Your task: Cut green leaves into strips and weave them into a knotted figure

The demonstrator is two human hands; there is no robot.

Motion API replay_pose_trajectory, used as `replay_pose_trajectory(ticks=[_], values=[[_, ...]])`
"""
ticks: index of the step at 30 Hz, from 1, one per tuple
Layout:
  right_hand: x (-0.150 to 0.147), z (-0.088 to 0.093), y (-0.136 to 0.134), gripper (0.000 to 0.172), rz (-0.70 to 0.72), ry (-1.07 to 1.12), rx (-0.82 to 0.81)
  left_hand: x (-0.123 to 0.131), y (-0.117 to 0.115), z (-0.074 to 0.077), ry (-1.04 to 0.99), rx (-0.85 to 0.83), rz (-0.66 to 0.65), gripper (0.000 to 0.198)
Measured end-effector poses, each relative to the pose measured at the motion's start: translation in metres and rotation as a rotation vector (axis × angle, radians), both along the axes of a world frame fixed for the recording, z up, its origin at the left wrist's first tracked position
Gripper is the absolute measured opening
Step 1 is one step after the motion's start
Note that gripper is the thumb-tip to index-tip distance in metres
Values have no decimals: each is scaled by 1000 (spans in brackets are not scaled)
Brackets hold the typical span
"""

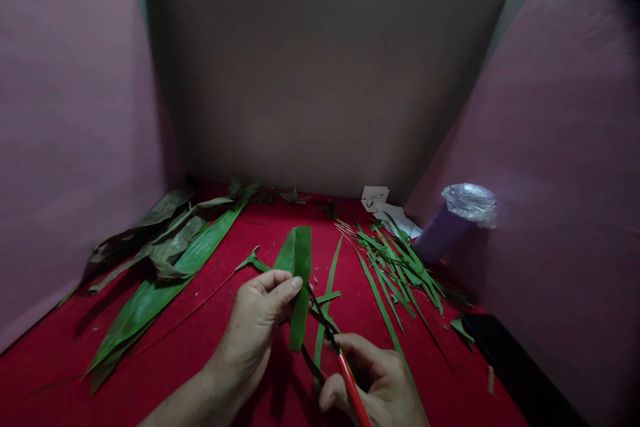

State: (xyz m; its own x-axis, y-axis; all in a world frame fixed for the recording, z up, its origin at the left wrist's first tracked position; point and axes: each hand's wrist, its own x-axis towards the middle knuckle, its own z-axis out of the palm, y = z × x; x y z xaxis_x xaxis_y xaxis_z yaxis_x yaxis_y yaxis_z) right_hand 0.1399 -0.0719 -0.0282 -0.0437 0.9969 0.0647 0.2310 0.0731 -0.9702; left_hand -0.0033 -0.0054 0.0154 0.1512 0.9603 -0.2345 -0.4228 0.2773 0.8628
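My left hand (260,310) pinches a folded green leaf (301,257) between thumb and fingers. The leaf stands up, with one part hanging below the thumb. In my right hand (377,373) is a pair of scissors (350,383) with red handles and dark blades. Their blades are parted and point up at the right edge of the leaf; whether they touch it I cannot tell. Narrow green leaf strips (334,267) lie on the red cloth just behind the scissors. A knotted green leaf piece (253,261) with a thin stem lies beyond my left hand.
Long green leaves (165,293) and dry brownish leaves (175,247) lie at the left. A pile of cut strips (400,267) is at the right, near white paper (375,198) and a purple container (445,233) topped with clear plastic. A black slab-like object (515,367) lies by the right wall.
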Motion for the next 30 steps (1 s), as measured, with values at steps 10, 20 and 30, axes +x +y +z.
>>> replay_pose_trajectory(ticks=[10, 20, 30], values=[[-1, 5, -2, 25, -10, -62, 43, 0, 0, 1, -10, -10, -7, 17], [-3, 1, -2, 24, -14, -25, 27, 0, 1, 0, -14, -3, -3, 17], [-2, -2, -4, 19, -28, -55, 60, 0, 1, 1, -14, -7, -5, 16]])
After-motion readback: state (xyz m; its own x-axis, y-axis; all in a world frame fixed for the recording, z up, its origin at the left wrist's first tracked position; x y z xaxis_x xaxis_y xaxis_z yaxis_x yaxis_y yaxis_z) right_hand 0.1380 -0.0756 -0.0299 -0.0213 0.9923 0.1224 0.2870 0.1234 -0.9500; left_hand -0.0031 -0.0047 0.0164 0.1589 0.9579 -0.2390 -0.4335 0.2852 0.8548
